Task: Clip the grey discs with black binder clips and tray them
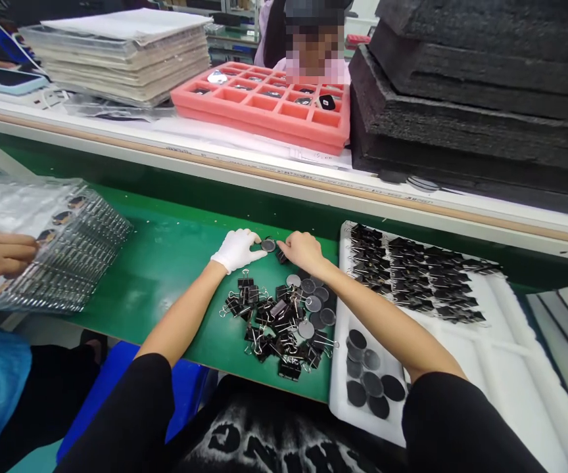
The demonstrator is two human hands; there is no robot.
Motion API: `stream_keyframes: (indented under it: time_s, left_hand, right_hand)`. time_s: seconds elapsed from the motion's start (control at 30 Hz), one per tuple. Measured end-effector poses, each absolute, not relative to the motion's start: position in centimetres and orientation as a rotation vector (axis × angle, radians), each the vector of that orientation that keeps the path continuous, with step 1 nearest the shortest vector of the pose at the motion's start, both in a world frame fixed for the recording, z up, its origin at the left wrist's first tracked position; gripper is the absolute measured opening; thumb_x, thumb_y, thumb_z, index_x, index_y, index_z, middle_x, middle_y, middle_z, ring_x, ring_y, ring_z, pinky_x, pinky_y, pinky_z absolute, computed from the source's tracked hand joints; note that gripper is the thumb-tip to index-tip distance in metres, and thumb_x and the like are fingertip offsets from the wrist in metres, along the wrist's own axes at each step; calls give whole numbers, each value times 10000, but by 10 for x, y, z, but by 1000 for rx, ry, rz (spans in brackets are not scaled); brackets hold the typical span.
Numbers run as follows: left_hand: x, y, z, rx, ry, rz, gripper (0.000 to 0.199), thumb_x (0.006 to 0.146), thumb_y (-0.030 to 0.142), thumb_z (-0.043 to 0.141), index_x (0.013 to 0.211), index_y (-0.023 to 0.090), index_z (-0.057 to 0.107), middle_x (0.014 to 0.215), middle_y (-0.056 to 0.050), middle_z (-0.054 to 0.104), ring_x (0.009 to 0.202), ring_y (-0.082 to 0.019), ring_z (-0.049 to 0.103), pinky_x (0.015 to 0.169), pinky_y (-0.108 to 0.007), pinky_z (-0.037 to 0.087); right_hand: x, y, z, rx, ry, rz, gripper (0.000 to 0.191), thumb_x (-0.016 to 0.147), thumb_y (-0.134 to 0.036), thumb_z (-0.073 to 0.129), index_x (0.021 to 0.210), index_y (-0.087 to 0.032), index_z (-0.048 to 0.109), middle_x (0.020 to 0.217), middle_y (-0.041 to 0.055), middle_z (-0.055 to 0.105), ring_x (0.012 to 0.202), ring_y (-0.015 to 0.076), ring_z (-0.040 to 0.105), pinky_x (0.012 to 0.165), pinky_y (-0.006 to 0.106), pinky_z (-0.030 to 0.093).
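Note:
My left hand (237,249), in a white glove, pinches the edge of a small round dark disc (267,246) above the green tabletop. Close to the disc's right side, my bare right hand (304,251) has its fingers closed on a black binder clip (283,256), partly hidden by the fingers. Nearer to me lies a loose heap of black binder clips (269,315) with silver wire handles. Several grey and black discs (313,304) lie scattered at the heap's right, some under my right forearm.
On the right, a white foam tray (338,387) bears rows of clips (412,269) and several discs (373,384). A co-worker's hand (2,256) rests on stacked clear plastic trays (87,256) at left. Behind the ledge (244,167) stand a pink compartment tray (259,121) and black foam blocks (461,125).

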State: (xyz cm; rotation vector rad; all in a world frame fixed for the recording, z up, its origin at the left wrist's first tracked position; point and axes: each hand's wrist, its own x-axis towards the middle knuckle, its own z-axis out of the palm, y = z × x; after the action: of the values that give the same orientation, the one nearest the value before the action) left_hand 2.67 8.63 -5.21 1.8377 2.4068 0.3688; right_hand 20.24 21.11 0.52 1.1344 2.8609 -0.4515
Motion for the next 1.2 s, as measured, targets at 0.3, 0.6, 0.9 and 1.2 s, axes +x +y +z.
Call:
stream_keyframes:
  time_s: [0.3,0.6,0.9,1.2]
  left_hand:
    - [41,98,-51,1853,2403,392,668,847,723,647,1317,250,684,1287,-144,639,1151,-378,571,926,-479,422]
    - [41,100,-50,1930,2345,411,457,903,581,641,1172,224,736,1127,-134,664,1074,-337,603,859,-442,422]
    - [39,95,-51,2016,2297,336,449,870,563,659,1103,195,768,1050,-130,690,1013,-319,637,812,-423,426]
    - [41,93,-56,2131,2169,343,479,865,624,696,1125,228,768,1087,-110,715,1025,-301,651,818,-404,388]
  right_hand:
    - [205,203,-1,1192,2946,-207,657,1045,-593,403,944,-73,791,1003,316,729,1084,444,677,1063,621,365]
    - [165,215,-26,1590,2752,-805,600,1061,-552,222,1470,-241,532,1525,203,453,1451,387,333,1160,622,255]
    - [173,220,-55,1636,2785,-732,607,1077,-499,166,1527,-229,472,1634,179,339,1551,311,204,1230,590,161]
    - [175,224,-64,1674,2798,-707,598,1092,-482,163,1536,-226,472,1662,171,323,1576,304,180,1237,598,149]
